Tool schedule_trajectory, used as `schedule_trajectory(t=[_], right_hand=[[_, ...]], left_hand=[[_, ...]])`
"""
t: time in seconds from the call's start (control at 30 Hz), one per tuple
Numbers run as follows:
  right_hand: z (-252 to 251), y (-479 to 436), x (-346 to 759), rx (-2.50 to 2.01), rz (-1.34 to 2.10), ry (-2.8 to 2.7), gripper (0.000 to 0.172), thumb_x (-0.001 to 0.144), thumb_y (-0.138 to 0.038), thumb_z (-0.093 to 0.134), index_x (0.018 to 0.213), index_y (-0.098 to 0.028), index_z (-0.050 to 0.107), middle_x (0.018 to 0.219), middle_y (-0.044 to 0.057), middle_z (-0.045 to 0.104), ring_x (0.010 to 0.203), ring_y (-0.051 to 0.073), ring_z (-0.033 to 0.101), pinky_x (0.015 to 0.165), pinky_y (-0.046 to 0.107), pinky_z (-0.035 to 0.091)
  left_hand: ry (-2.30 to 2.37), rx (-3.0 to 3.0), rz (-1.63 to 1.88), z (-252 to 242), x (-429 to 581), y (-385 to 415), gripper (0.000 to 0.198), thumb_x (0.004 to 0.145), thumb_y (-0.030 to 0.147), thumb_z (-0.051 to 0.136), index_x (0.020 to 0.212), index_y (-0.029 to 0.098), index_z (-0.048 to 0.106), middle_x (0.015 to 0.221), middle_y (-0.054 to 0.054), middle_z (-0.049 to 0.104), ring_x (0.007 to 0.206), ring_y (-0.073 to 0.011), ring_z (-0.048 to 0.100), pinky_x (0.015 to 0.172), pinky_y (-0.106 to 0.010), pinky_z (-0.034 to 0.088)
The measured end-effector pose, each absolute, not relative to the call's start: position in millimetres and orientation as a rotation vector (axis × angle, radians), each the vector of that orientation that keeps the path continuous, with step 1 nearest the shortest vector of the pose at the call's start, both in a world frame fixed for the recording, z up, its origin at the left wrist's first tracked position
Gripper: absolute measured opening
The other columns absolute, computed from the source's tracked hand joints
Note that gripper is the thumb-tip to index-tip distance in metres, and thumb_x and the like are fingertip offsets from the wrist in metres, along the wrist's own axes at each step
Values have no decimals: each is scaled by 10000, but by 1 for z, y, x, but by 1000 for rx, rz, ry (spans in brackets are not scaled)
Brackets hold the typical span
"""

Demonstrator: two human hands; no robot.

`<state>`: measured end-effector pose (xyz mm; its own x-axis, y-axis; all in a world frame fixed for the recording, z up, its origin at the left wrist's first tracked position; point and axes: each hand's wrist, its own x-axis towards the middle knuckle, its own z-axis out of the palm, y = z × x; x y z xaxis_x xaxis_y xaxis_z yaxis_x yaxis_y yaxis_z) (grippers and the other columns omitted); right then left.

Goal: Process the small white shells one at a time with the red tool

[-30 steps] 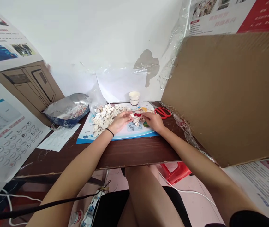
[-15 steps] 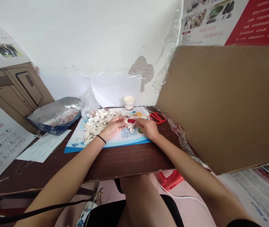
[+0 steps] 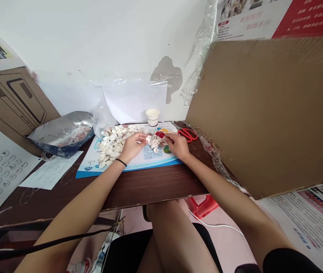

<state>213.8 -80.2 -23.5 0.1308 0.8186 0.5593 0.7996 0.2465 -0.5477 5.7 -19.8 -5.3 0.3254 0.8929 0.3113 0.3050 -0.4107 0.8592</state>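
My left hand (image 3: 133,146), with a dark band at its wrist, pinches a small white seashell (image 3: 148,139) between thumb and fingertips. My right hand (image 3: 177,146) is closed in a pinch at the right edge of a dark red, bow-like piece (image 3: 160,134). That red piece sits at the top of a small cluster of shells (image 3: 156,143) between my hands; how they are joined, I cannot make out. Left of my left hand spreads a large pile of seashells (image 3: 112,146) on a printed blue-and-white sheet (image 3: 133,164).
Red-handled scissors (image 3: 188,134) lie right of my right hand. A paper cup (image 3: 152,117) stands at the back by the wall. At left are an opened foil bag (image 3: 61,132) of small bits and a white paper slip (image 3: 52,172). A cardboard panel (image 3: 264,113) borders the right side.
My hands have moved slightly apart. The red piece, earlier between both hands' fingertips, now sits over the shell cluster at my right fingertips. The white shell shows more clearly in my left hand.
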Motion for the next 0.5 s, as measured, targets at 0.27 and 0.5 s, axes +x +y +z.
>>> schedule_trajectory(t=[0.27,0.5], right_hand=[[-25,-78,212,-1410,-7,-1681,254,886,-183,568,1073,-222,735,1082,47,756,966,222,716,845,329,557],[-22,-79,214,-1313,-70,-1621,248,904,-227,536,1046,-205,739,1077,53,757,975,211,714,846,311,556]], left_hand=[[1188,2769,925,-7,8,-19,406,885,165,494,1262,212,636,909,-79,726,975,-258,634,841,-379,481],[970,2967,887,-2,8,-12,491,886,109,448,1357,187,564,1068,-113,705,1086,-256,590,954,-417,419]])
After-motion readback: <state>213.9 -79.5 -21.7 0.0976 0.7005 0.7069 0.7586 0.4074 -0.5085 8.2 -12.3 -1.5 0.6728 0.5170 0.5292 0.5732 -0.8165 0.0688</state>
